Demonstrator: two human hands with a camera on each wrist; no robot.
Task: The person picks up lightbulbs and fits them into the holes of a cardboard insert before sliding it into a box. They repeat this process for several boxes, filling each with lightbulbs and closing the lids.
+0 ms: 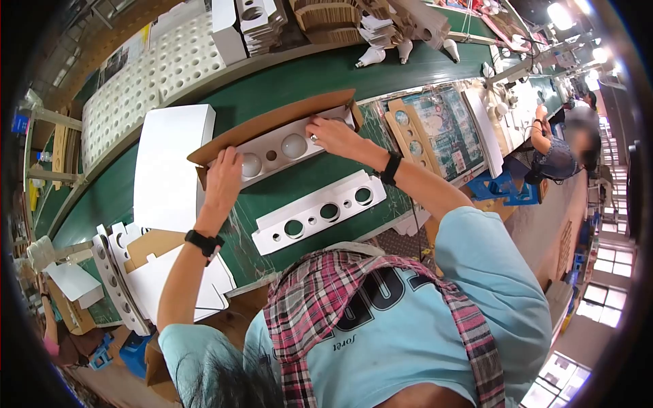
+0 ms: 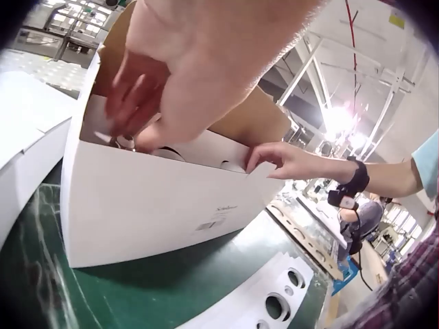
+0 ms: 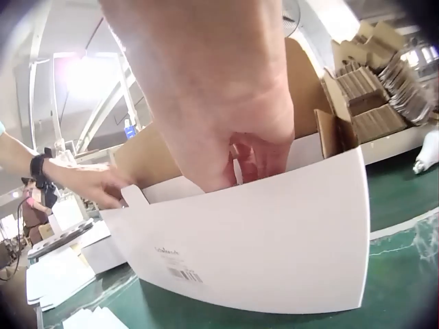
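A long white box [image 1: 201, 194] with brown inner walls stands open; in it lies a white insert [image 1: 260, 151] with round holes and two white globe bulbs, one [image 1: 294, 145] near my right hand, another [image 1: 251, 164] beside my left. My left hand [image 1: 223, 182] reaches over the box's left end, bent fingers at the insert. Farther right, my right hand [image 1: 340, 141] has thumb and fingers down at the insert's other part. Printing shows on the box's white side [image 2: 158, 199] in the left wrist view. In the right wrist view, the box wall [image 3: 274, 233] partly hides my right fingertips.
A holed white insert [image 1: 311, 212] lies on the green table near my body. White boxes [image 1: 170, 163] stand left, and flat card pieces [image 1: 170, 272] lie lower left. Beyond are a perforated tray [image 1: 129, 112] and loose bulbs [image 1: 371, 56]. A person [image 1: 559, 153] sits far right.
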